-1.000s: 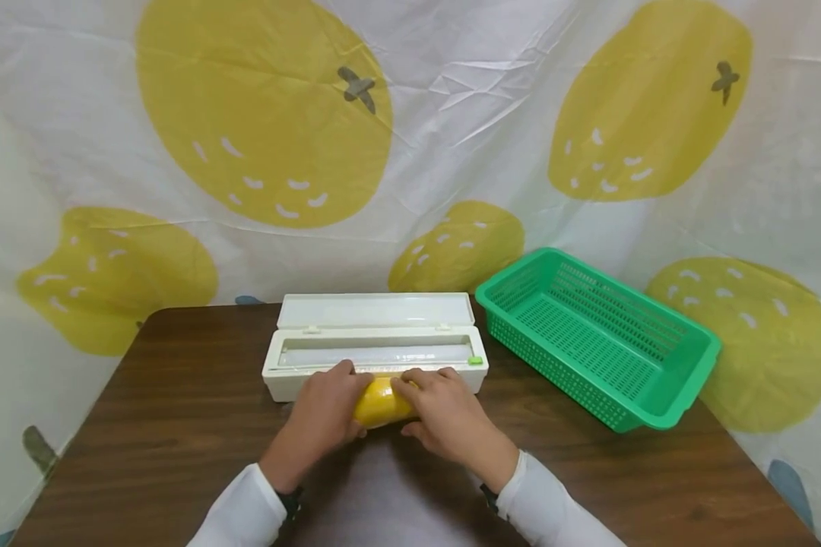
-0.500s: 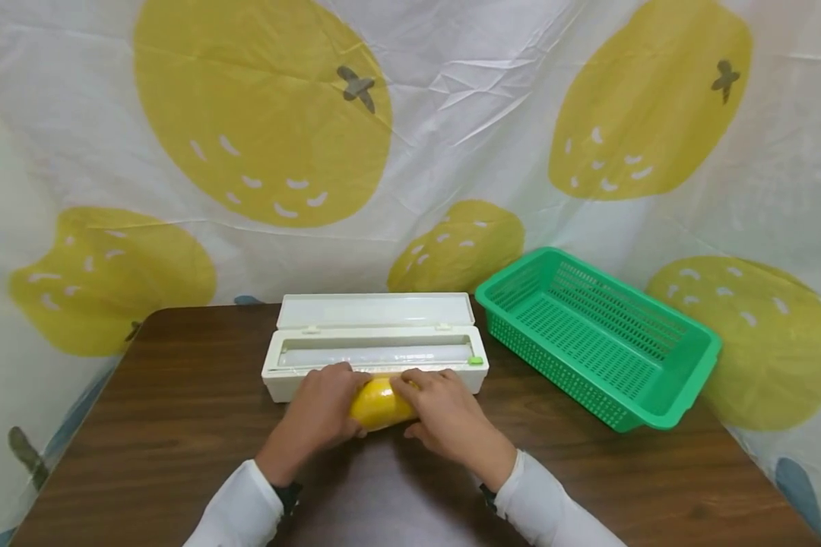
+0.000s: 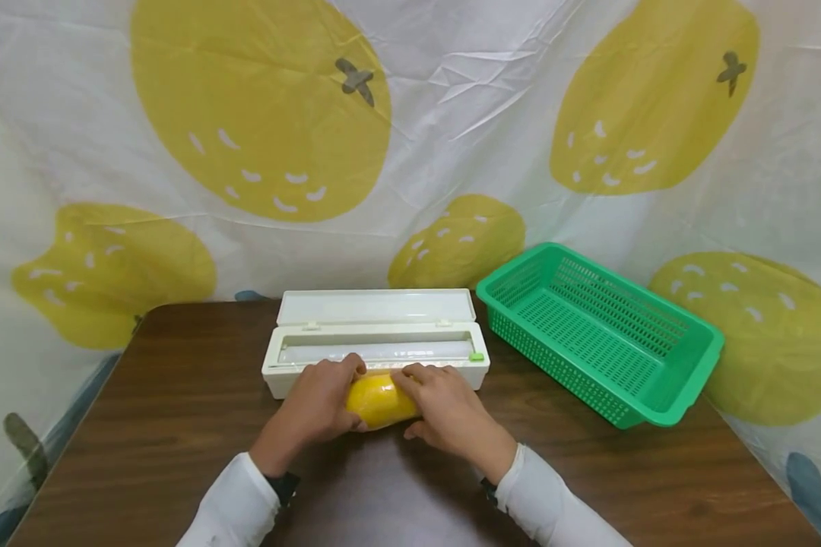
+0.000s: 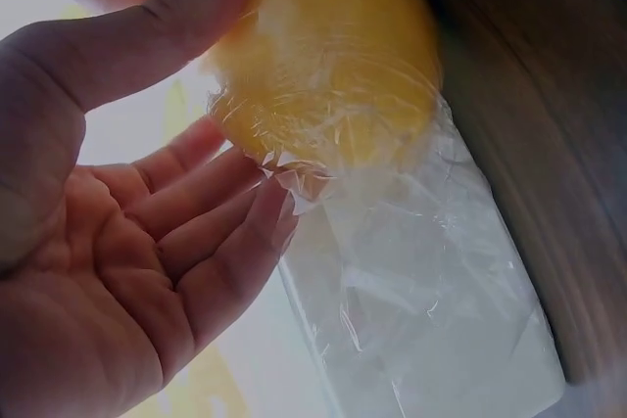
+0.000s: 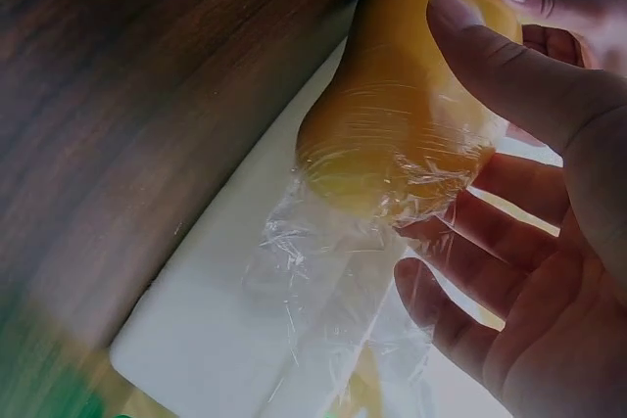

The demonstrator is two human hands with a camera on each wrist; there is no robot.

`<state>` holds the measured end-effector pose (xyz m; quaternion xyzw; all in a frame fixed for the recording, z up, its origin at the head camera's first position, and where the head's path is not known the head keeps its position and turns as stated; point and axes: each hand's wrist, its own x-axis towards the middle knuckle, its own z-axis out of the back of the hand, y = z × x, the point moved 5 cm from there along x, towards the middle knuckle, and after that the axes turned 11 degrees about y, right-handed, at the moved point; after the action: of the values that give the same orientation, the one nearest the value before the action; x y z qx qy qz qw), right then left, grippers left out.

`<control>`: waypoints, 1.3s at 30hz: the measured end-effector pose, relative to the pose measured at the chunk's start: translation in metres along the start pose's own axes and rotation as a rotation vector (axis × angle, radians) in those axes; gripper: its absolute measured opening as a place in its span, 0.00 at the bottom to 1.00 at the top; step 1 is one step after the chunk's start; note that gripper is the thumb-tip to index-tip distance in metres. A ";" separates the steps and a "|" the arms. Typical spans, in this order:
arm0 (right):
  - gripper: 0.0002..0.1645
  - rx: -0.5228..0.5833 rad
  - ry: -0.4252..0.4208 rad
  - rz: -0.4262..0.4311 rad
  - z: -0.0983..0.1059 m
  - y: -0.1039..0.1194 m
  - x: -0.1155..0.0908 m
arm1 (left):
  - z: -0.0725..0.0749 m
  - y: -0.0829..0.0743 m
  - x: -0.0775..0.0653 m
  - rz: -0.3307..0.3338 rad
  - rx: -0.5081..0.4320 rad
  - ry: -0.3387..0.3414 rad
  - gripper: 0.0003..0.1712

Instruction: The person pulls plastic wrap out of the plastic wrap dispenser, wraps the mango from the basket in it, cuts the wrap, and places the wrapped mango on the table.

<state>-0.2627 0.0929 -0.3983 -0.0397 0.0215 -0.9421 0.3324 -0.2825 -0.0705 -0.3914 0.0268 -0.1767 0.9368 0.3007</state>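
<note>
A smooth yellow mango-like fruit [image 3: 381, 401], with clear cling film [image 5: 304, 261] around it, is held between both hands in front of the white cling film dispenser [image 3: 376, 331]. My left hand [image 3: 319, 400] grips its left end, thumb on the near side and fingers on the far side. At the right end, my right hand [image 3: 445, 406] holds it the same way. Loose film hangs past the fruit's end in both wrist views, with left fingertips [image 4: 269, 205] at its gathered edge. The dispenser's lid [image 3: 376, 306] is raised, and a roll [image 3: 376, 352] lies inside.
A green perforated basket [image 3: 684, 410] stands to the right of the dispenser. Behind the brown wooden table [image 3: 178, 425] hangs a white cloth [image 3: 438, 91] printed with yellow fruit. A small green slider [image 3: 476, 357] sits at the dispenser's right end.
My left hand's fingers have shifted on the fruit, and more of its left end shows. The fruit sits slightly nearer me; my right hand has hardly moved.
</note>
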 end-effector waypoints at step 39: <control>0.51 0.142 0.021 0.058 -0.003 -0.005 0.000 | 0.000 -0.035 -0.012 0.085 0.276 0.060 0.53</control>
<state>-0.2661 0.0972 -0.4010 -0.0054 -0.0408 -0.9316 0.3612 -0.2528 -0.0506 -0.3827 0.0324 -0.0380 0.9645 0.2593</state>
